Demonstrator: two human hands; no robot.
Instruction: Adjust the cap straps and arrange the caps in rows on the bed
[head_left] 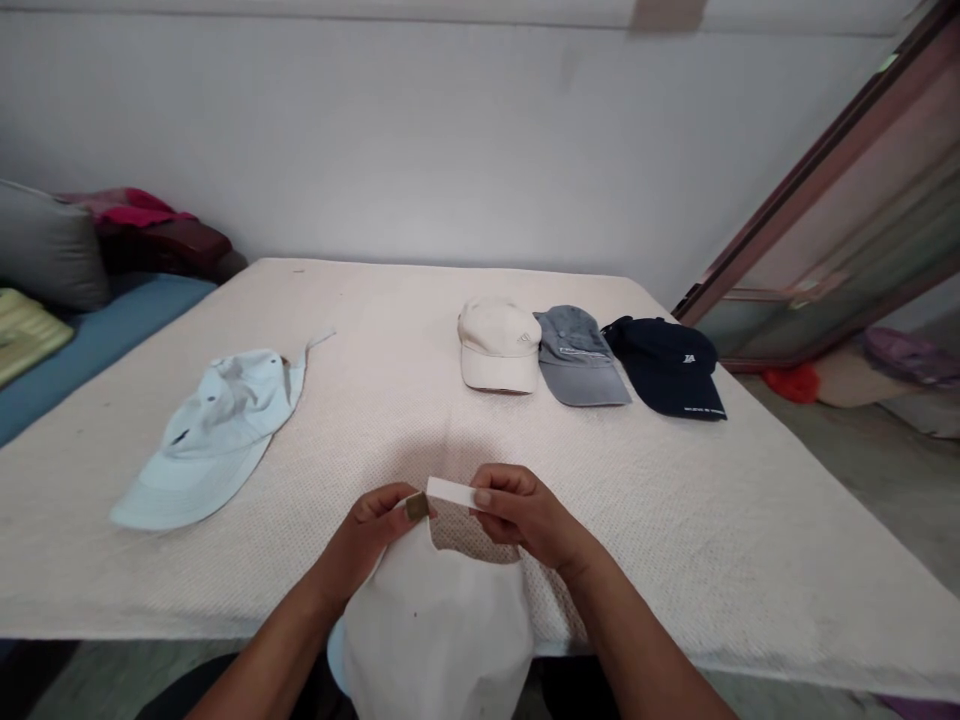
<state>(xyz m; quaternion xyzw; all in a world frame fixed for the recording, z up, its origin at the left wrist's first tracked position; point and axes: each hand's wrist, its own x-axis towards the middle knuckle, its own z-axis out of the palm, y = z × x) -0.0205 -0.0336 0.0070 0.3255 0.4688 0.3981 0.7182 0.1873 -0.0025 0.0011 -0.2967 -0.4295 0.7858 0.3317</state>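
A white baseball cap (442,630) is held at the table's near edge, its back opening turned upward and away from me. My left hand (371,530) is closed on the cap's back edge, with the thumb by a brass-coloured buckle (417,506). Between thumb and fingers, my right hand (525,510) pinches the white adjustment strap (450,491). The strap's other end meets the buckle; whether it is threaded through I cannot tell. A bit of light blue shows at the cap's lower left.
A light blue cap (225,420) with a loose strap lies at left. Cream (499,340), grey (577,350) and navy caps (664,360) stand in a row at the right back of the cloth-covered table (375,300). Behind is a wall; a blue seat (112,320) with cushions is at left.
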